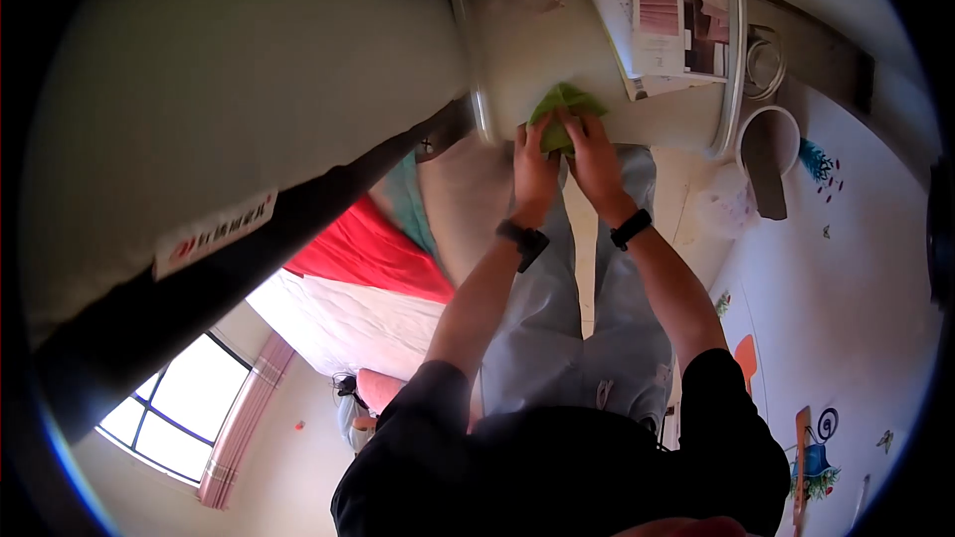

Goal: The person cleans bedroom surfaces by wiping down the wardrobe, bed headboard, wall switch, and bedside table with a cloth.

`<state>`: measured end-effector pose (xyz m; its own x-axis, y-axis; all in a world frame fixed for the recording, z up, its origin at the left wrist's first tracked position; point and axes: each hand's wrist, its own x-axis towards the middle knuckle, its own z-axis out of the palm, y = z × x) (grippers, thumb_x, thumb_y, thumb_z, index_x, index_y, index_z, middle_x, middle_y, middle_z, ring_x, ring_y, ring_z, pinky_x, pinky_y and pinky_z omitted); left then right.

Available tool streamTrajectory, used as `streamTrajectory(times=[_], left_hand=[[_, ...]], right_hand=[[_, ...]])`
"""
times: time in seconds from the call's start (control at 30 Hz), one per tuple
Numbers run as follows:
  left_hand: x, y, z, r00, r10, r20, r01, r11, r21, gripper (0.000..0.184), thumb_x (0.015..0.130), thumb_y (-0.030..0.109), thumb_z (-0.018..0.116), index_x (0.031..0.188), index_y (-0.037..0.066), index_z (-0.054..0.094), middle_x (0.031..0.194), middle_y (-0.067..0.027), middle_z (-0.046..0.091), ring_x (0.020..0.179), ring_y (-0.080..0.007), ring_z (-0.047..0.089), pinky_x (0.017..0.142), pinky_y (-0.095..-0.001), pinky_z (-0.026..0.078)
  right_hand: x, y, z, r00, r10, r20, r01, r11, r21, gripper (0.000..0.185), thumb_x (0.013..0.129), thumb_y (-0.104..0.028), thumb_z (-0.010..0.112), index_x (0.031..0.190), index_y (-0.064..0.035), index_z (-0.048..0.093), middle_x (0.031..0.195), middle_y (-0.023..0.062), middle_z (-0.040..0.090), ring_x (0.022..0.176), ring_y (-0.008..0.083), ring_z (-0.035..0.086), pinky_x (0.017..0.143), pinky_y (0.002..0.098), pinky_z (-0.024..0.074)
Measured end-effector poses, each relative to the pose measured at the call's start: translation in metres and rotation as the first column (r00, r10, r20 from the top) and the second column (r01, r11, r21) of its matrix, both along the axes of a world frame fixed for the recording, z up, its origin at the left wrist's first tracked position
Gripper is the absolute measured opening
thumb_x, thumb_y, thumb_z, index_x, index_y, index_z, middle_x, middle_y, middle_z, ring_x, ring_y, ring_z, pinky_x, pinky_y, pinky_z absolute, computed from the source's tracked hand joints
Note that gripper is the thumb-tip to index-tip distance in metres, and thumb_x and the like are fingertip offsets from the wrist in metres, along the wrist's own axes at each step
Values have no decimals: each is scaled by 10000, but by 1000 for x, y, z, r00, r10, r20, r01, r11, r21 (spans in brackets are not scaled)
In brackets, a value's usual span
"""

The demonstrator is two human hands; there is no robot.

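A green cloth [564, 99] lies bunched near the front edge of a pale tabletop [542, 50]. My left hand [537, 169] has its fingers closed on the cloth's left side, and a dark watch is on that wrist. Close beside it, my right hand [595, 161] grips the right side of the same cloth, with a black band at its wrist. The two hands nearly touch each other. Part of the cloth is hidden under the fingers.
Papers and a printed leaflet [681, 15] lie on the tabletop's right side. Right of it are a coiled white cable [764, 65] and a white bin [786, 119]. A large pale panel [249, 70] with a label stands left. A bed [348, 313] lies behind.
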<state>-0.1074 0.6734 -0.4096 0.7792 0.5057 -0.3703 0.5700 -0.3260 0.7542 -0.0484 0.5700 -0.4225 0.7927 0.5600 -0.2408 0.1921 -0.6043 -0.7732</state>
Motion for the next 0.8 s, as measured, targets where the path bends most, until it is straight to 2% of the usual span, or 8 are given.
streamTrajectory(times=[0.07,0.17,0.3,0.4,0.43,0.53,0.67,0.8], left_hand=[[-5,16,1,999,14,-35,-13,999,34,639,760,-133,581,1337,126,490,1224,-211,518,1096,-444,540,880,-456,497],[5,33,0,999,54,4,-55,997,61,632,751,-93,610,1331,137,507,1195,-209,557,1047,-433,579,841,-459,512],[37,45,-20,995,-89,50,78,978,191,635,714,-58,669,1293,168,544,1146,-188,564,1005,-427,580,828,-467,511],[59,33,-23,970,-155,186,130,982,138,616,703,-47,687,1263,174,558,1115,-190,564,972,-433,579,802,-473,513],[62,26,-19,973,-184,142,165,976,140,584,698,-45,691,1230,160,566,1092,-190,562,955,-441,581,775,-482,518],[53,10,-16,967,-252,27,251,968,20,558,728,14,674,1264,120,564,1100,-202,571,1015,-405,578,856,-447,495],[18,2,-3,953,-283,-110,285,958,2,597,712,-20,699,1247,182,526,1105,-172,552,907,-439,605,732,-491,539],[-17,14,-5,942,-222,-254,267,950,160,549,743,35,692,1242,179,518,1100,-173,557,878,-442,615,696,-498,542]], right_hand=[[-9,18,-16,998,21,-65,-20,1000,8,715,714,104,622,1376,-123,476,1270,199,499,1139,425,516,922,433,485],[5,39,-19,999,17,-32,-15,999,41,697,700,108,611,1350,-115,494,1218,203,508,1076,425,536,881,440,492],[35,42,-18,996,-80,25,78,995,59,667,701,86,621,1331,-94,496,1201,201,517,1043,438,543,840,454,497],[51,23,-6,987,-153,52,154,988,-9,614,703,67,635,1288,-71,512,1186,202,522,1030,443,544,817,463,498],[50,16,-1,983,-170,68,172,985,-25,558,712,59,640,1244,-59,520,1183,203,523,1018,447,548,808,469,498],[35,-4,1,971,-228,65,229,974,6,549,715,56,645,1236,-56,513,1166,213,517,1009,455,548,798,475,497],[-3,-16,-4,980,-197,-34,193,976,-101,455,735,29,644,1171,-65,555,1129,200,531,969,437,570,769,479,507],[-30,10,-11,977,-168,-132,159,984,-76,422,737,55,608,1138,-69,560,1129,206,521,934,435,586,746,487,518]])
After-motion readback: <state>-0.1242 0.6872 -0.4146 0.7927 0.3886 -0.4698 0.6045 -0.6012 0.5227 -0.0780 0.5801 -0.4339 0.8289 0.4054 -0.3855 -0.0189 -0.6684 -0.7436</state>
